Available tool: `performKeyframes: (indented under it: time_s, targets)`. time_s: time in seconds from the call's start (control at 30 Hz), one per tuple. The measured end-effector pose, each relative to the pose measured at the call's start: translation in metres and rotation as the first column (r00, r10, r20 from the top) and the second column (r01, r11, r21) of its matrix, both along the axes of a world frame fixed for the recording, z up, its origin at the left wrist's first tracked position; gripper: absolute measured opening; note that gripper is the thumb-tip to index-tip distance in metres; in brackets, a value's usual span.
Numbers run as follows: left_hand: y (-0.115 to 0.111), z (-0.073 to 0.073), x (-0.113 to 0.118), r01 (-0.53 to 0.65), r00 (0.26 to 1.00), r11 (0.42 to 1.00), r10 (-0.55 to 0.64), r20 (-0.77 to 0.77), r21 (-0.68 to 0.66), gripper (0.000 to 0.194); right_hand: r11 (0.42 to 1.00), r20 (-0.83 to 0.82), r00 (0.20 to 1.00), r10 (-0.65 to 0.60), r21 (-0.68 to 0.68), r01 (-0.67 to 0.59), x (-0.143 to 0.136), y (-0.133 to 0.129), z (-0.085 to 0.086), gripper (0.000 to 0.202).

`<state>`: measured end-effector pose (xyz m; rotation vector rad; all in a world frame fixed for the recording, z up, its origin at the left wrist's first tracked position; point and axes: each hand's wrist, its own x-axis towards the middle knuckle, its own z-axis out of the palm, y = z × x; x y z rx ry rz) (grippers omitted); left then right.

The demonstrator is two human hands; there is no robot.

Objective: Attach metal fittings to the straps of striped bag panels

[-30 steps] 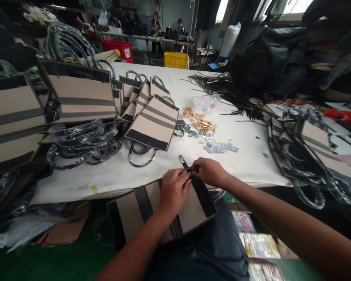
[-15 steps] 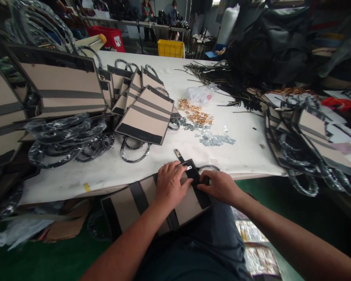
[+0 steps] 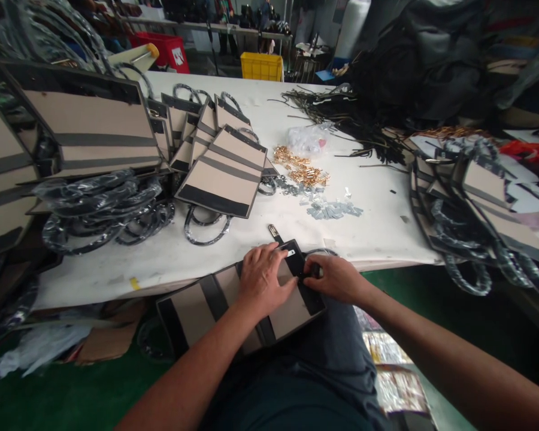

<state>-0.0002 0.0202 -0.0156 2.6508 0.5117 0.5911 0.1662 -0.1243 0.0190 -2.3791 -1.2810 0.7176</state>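
A beige panel with black bands (image 3: pixel 290 317) lies across my lap against the table edge. My left hand (image 3: pixel 263 276) rests on its upper part, thumb and fingers apart, beside a small white piece (image 3: pixel 290 253) on the black end band. At the right edge of that band, my right hand (image 3: pixel 330 276) is closed, with a small dark thing between its fingers that I cannot make out. A strap with a metal end (image 3: pixel 273 231) sticks out past the panel's top onto the table.
The white table (image 3: pixel 251 239) holds gold-coloured fittings (image 3: pixel 309 175), flat metal pieces (image 3: pixel 332 208) and a plastic bag (image 3: pixel 309 139). Striped panels (image 3: pixel 227 170) and wrapped handles (image 3: pixel 103 209) are piled left, more panels (image 3: pixel 489 197) right. Black strips (image 3: pixel 363 131) lie at the back.
The view has shifted slightly. Both hands stay at the black end band, the right hand's fingers having moved only a little.
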Motion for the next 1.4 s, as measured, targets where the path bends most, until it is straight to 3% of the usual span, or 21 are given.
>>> performKeyframes:
  time_s: [0.5, 0.83, 1.1, 1.23, 1.4]
  targets:
    - [-0.003, 0.001, 0.005, -0.018, 1.0, 1.0, 0.018, 0.026, -0.016, 0.054, 0.999, 0.01, 1.0, 0.024, -0.025, -0.024, -0.004, 0.002, 0.004, 0.018]
    - [-0.002, -0.001, 0.004, -0.002, 1.0, 1.0, 0.002, 0.022, -0.01, 0.056, 0.999, 0.362, 0.932, 0.026, -0.035, -0.015, -0.031, 0.003, -0.004, 0.014]
    - [-0.001, -0.001, 0.002, 0.004, 1.0, 1.0, -0.004, 0.022, -0.011, 0.057, 0.992, 0.505, 0.855, 0.119, -0.086, -0.088, -0.041, 0.0, -0.012, 0.018]
    - [0.0, -0.001, 0.001, 0.004, 1.0, 1.0, -0.004, 0.031, -0.024, 0.056, 0.992, 0.477, 0.869, 0.127, -0.067, -0.109, -0.037, -0.003, -0.012, 0.015]
    - [-0.001, 0.0, 0.001, 0.005, 0.999, 1.0, -0.004, 0.032, -0.023, 0.054, 0.988, 0.234, 0.96, 0.154, -0.018, -0.154, -0.018, -0.004, -0.001, 0.009]
